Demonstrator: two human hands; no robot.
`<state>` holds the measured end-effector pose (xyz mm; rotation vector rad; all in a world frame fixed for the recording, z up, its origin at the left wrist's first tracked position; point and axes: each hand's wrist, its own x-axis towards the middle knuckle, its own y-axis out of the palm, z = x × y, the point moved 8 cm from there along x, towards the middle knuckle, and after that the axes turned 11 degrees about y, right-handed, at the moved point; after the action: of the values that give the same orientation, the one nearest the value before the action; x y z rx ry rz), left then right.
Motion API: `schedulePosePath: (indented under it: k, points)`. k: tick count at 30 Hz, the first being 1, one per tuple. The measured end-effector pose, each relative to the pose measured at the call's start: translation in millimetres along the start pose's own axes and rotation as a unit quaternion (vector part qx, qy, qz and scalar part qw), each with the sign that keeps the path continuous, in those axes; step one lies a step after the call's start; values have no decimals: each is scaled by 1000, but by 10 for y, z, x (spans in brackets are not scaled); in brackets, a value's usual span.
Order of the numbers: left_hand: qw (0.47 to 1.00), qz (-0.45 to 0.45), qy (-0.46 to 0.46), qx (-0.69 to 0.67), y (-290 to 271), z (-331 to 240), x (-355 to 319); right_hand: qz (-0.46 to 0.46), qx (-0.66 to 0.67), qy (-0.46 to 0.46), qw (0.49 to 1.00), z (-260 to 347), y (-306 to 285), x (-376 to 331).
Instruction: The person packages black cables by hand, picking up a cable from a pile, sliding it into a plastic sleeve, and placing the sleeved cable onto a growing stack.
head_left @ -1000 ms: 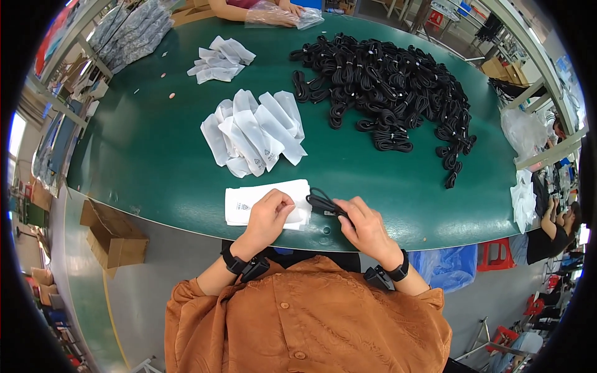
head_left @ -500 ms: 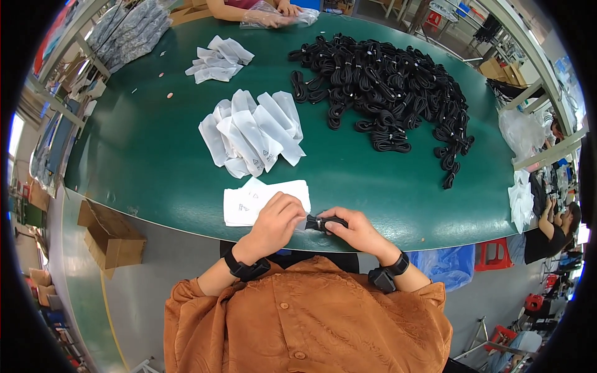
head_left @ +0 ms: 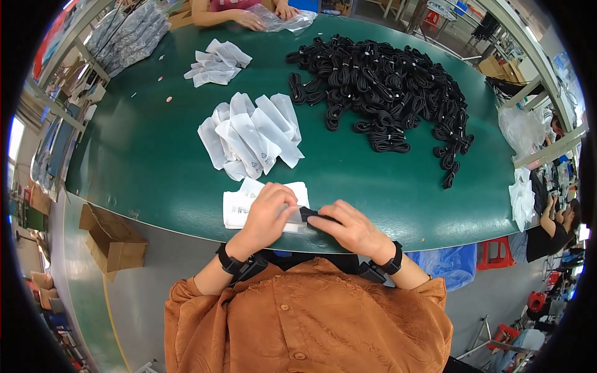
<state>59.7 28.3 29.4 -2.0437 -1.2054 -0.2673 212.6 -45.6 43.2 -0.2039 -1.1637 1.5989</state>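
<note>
left hand (head_left: 271, 213): grip pinched on a white translucent bag (head_left: 294, 218), over the flat bag stack (head_left: 234, 212). right hand (head_left: 352, 229): grip clamped on a black cable bundle (head_left: 307, 213), at the bag's edge. risk: misaligned, the bundle may snag and crease the bag.

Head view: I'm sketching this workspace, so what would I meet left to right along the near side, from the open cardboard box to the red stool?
Open cardboard box, left hand, black cable, right hand, blue plastic, red stool.

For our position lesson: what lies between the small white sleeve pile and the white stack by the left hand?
The larger white sleeve pile lies there, in the head view.
</note>
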Motion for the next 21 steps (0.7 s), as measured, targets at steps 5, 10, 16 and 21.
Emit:
schedulePosePath:
  k: [5, 10, 16, 21]
  points:
    - [995, 40, 83, 47, 87, -245, 50, -42, 166, 167, 971, -225, 88, 51]
    - [1000, 11, 25, -1, -70, -146, 155, -68, 126, -15, 990, 70, -81, 141]
    - [1000, -23, -8, -4, -251, 20, 174, -76, 70, -59, 993, 132, -236, 192]
    - [995, -79, -36, -42, -293, 108, 157, -140, 121, 4, 983, 18, -338, 167]
